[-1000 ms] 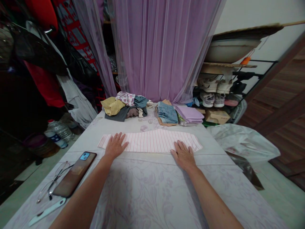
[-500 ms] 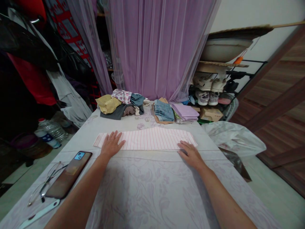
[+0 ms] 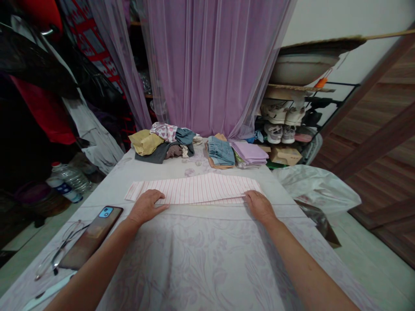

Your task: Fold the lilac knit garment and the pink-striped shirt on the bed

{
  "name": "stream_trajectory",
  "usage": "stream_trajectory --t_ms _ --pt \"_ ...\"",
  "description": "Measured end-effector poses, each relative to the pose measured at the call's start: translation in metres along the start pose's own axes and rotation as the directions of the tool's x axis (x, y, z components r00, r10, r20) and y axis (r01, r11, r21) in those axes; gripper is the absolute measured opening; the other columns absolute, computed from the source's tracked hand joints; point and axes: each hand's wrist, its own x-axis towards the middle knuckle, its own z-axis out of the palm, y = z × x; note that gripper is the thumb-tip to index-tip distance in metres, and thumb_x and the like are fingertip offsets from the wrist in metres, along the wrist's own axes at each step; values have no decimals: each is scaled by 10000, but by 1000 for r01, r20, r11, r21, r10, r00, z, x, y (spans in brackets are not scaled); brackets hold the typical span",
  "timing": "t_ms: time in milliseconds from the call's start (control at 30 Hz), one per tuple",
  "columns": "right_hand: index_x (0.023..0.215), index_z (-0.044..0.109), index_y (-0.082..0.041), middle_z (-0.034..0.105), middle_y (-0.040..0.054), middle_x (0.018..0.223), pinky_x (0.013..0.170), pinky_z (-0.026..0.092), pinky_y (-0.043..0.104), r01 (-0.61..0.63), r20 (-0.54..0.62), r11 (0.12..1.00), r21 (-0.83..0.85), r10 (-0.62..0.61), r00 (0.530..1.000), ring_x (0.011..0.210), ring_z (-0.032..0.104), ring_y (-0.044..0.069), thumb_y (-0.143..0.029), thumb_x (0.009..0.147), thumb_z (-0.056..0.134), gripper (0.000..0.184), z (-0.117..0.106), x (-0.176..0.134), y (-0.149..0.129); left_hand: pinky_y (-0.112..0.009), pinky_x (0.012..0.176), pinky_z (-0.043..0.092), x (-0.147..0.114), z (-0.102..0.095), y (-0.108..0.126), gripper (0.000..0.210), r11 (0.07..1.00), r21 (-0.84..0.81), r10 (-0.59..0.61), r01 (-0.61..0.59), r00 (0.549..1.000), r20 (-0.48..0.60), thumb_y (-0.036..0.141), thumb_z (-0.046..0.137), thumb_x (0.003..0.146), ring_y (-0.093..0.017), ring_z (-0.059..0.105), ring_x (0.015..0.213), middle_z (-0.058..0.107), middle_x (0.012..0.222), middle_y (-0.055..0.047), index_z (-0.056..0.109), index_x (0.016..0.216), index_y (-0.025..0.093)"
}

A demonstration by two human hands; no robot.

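Note:
A pink-and-white striped garment (image 3: 194, 188), folded into a long strip, lies across the table in front of me; its exact kind cannot be made out. My left hand (image 3: 147, 205) rests on its near edge toward the left end, fingers curved and thumb held apart. At the right end my right hand (image 3: 258, 204) pinches the near edge between thumb and fingers. There the top layer is raised slightly, and a lower layer shows beneath it.
Behind the garment sit a heap of mixed clothes (image 3: 162, 144), folded jeans (image 3: 220, 152) and folded lilac cloth (image 3: 249, 152). A phone (image 3: 92, 237), eyeglasses (image 3: 61, 248) and a pale blue strip-like object (image 3: 48, 291) lie at the left. A plastic bag (image 3: 317, 185) stands beyond the table's right edge.
Both hands have gone from lying flat on the garment to its near edge. My right fingers have closed on the edge and lifted the layer a little. My left hand has drawn nearer to me.

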Motion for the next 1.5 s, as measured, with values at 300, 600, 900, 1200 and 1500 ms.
stream_trajectory --t_ms 300,600,900,1200,1500 --pt "1126 663 -190 671 85 1190 995 434 337 213 184 960 181 -246 952 1115 596 216 -206 789 504 373 -24 2 7 -368 908 501 4 -16 4 281 980 194 -7 -50 959 283 307 453 918 -239 630 1037 675 1109 -91 670 1083 237" --pt "1272 600 -181 578 122 1359 1071 378 418 188 73 965 181 -204 976 1264 512 254 -351 859 528 452 -10 -16 -32 -355 920 487 13 -18 5 328 968 222 -167 115 959 231 187 400 858 -238 637 1048 698 1093 -96 658 1060 207" --pt "1146 650 -195 686 109 1148 945 403 379 62 26 995 84 -64 998 1069 589 251 -119 822 478 374 2 13 -79 -316 767 493 37 -14 -5 351 894 136 -447 427 869 213 288 330 852 -230 670 904 728 961 -57 642 995 214" --pt "1029 700 -192 712 103 1053 961 386 430 -80 -91 997 13 80 993 1019 597 272 -133 799 448 346 -14 -3 20 -410 1000 458 4 -14 -12 408 998 21 -54 52 992 116 417 514 800 -268 609 1087 682 1149 -112 643 1116 194" --pt "1058 671 -194 698 100 1043 962 449 418 -81 -254 948 308 164 953 1035 600 269 -159 786 391 392 -41 22 24 -371 953 490 -1 -44 -39 400 944 82 -324 320 945 45 358 376 814 -256 646 1027 725 1078 -94 676 1029 204"
